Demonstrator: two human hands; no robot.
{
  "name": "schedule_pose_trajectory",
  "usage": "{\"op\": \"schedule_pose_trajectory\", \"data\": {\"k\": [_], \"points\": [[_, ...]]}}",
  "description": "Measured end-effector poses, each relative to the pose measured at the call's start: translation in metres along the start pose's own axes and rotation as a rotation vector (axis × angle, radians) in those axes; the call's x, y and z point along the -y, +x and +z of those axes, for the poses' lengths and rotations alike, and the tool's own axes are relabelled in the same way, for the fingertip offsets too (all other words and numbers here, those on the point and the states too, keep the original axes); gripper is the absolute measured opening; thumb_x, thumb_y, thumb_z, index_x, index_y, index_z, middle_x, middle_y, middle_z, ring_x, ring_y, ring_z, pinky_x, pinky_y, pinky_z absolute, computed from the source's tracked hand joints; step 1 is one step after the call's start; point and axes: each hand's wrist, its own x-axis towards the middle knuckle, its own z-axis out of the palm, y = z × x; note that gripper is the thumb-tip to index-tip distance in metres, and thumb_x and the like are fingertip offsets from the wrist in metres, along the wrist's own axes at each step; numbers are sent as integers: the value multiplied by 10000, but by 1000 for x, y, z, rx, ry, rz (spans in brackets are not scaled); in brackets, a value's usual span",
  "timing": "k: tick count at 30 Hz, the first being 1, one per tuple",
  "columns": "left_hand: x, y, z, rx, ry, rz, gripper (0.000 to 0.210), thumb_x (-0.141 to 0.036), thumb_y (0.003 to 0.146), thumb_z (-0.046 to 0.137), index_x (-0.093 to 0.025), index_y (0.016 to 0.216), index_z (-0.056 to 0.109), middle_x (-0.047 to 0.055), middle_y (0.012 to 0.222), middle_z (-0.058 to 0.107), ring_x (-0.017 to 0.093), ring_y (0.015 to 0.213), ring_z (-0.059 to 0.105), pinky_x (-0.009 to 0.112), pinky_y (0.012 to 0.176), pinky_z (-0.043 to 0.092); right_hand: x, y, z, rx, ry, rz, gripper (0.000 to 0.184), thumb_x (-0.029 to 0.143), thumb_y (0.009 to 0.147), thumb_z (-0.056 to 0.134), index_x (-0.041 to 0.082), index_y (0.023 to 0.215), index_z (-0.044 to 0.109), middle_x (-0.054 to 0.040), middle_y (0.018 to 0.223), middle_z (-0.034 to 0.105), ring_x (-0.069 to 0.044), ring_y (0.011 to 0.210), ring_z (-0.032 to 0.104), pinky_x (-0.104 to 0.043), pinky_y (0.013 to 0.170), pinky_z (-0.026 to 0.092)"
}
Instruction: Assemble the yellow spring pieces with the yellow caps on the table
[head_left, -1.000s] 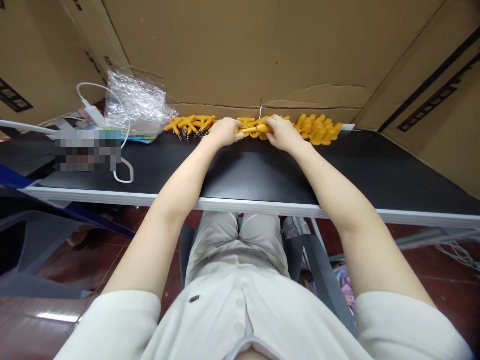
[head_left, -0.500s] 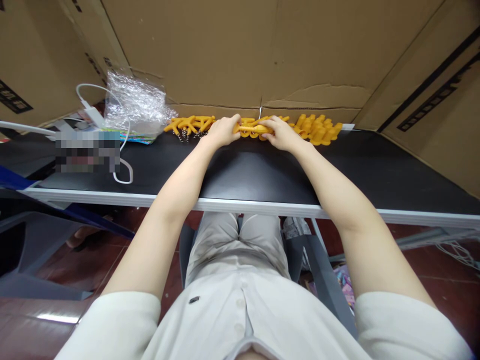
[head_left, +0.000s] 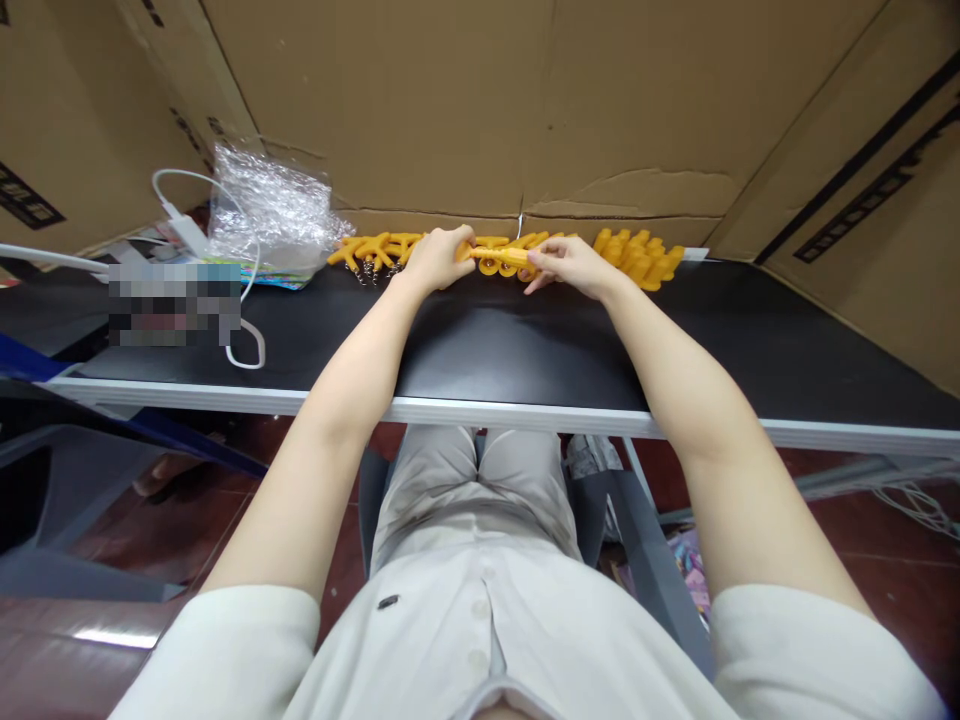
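Above the black tabletop, a slim yellow piece stretches between my two hands; its exact kind is hard to make out. My left hand is closed on its left end. The fingertips of my right hand pinch the thicker right end. Just behind and below are yellow parts with round rings, partly covered by the fingers. Yellow branched pieces with small metal chains lie in a row left of my left hand. To the right of my right hand stand several yellow tube-shaped pieces packed together.
Clear plastic packaging rests on a colourful packet at the left. Nearby lie a white cable and a blurred-out object. Cardboard walls close in the back and sides. A silver edge runs along the table's front.
My hands have moved slightly apart, the right one shifting right and the left one a little left. More of the yellow piece shows between them.
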Motion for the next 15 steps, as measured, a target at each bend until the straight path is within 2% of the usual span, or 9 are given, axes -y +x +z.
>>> {"op": "schedule_pose_trajectory", "data": {"k": [3, 6, 8, 10, 11, 13, 15], "points": [[5, 2, 4, 1, -16, 17, 540, -252, 885, 638, -232, 1417, 727, 127, 1238, 782, 358, 1269, 688, 415, 1100, 508, 0, 0, 4, 33, 84, 71, 770, 944, 983, 551, 190, 1022, 698, -130, 831, 786, -297, 758, 812, -429, 770, 687], [11, 5, 9, -5, -26, 13, 527, -254, 883, 640, -244, 1402, 733, 110, 1200, 786, 346, 1239, 705, 411, 1094, 513, -1, 2, 4, 84, 77, 139, 820, 977, 990, 447, 197, 1016, 698, -142, 831, 793, -317, 774, 822, -429, 763, 683], [15, 7, 13, -11, -19, 10, 513, -257, 888, 639, -249, 1391, 737, 98, 1170, 789, 334, 1206, 716, 407, 1091, 517, -3, 3, 1, 118, 79, 156, 726, 895, 1054, 461, 203, 1067, 682, -146, 948, 823, -288, 807, 828, -403, 790, 677], [18, 9, 16, -12, -7, 13, 495, -262, 894, 638, -237, 1377, 742, 100, 1164, 791, 331, 1187, 721, 405, 1085, 523, -6, 3, -2, 125, 94, 142, 511, 716, 1102, 599, 210, 1152, 650, -134, 1067, 836, -241, 816, 822, -374, 824, 669], [19, 10, 17, -11, -3, 15, 489, -266, 895, 640, -231, 1372, 744, 104, 1171, 792, 332, 1186, 720, 405, 1085, 525, -7, 3, -4, 117, 105, 128, 409, 610, 1094, 686, 214, 1180, 632, -125, 1096, 838, -221, 807, 814, -367, 838, 665], [19, 9, 18, -9, -2, 15, 488, -272, 892, 647, -228, 1369, 743, 109, 1188, 792, 337, 1194, 714, 407, 1090, 527, -8, 2, -6, 95, 129, 98, 333, 469, 1048, 794, 216, 1171, 617, -113, 1083, 839, -202, 770, 791, -372, 843, 664], [17, 8, 17, -7, -8, 7, 497, -275, 882, 656, -240, 1371, 739, 103, 1195, 793, 341, 1204, 708, 413, 1098, 526, -8, 1, -5, 87, 145, 87, 351, 525, 1049, 780, 211, 1101, 630, -121, 1009, 834, -213, 727, 769, -390, 810, 667]]}}
